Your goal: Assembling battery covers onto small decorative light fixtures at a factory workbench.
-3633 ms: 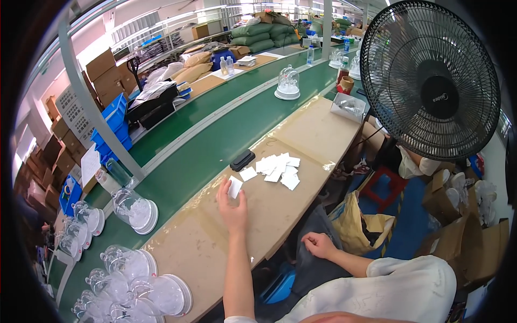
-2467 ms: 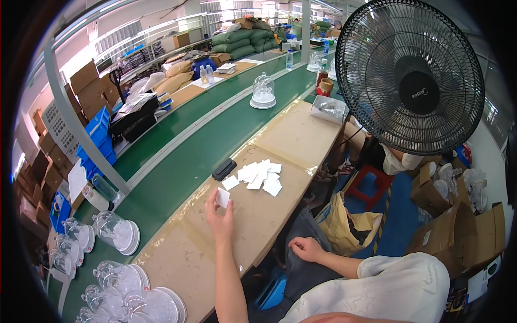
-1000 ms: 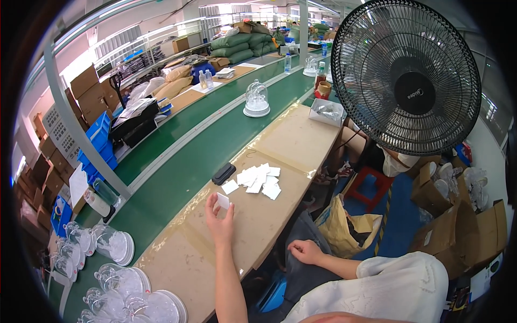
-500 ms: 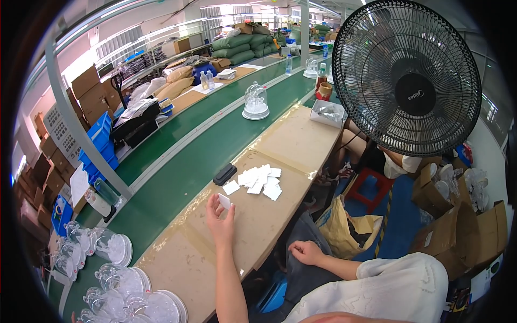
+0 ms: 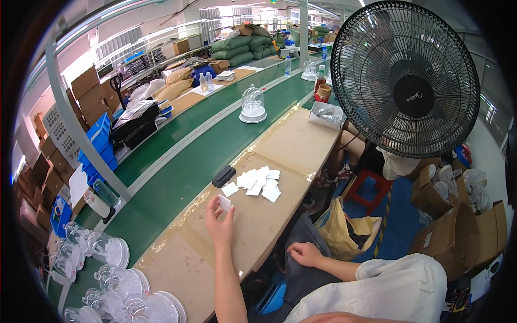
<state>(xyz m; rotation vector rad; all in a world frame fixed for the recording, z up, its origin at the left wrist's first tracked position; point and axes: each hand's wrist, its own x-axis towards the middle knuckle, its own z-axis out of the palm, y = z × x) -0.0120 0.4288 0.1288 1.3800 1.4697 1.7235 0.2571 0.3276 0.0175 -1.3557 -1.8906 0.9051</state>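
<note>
My left hand (image 5: 219, 222) is raised over the near side of the tan bench, pinching a small white square card (image 5: 224, 203) between thumb and fingers. Just beyond it lies a loose pile of white square cards (image 5: 259, 182), several overlapping. One single card (image 5: 230, 189) rests at the pile's left, beside a black oblong case (image 5: 223, 176). My right hand (image 5: 305, 254) rests on dark cloth over my lap, below the bench edge, its fingers curled in and nothing showing in them.
A green conveyor belt (image 5: 177, 167) runs along the bench's far side, carrying a clear dome on a white base (image 5: 252, 105). Several similar domes (image 5: 126, 280) crowd the lower left. A large black fan (image 5: 406, 81) stands at right, above cardboard boxes (image 5: 449, 237) and a yellow sack (image 5: 344, 231).
The card in my left hand has turned to show more of its face. On the belt, the clear dome has shifted slightly left and nearer. My right hand stays put.
</note>
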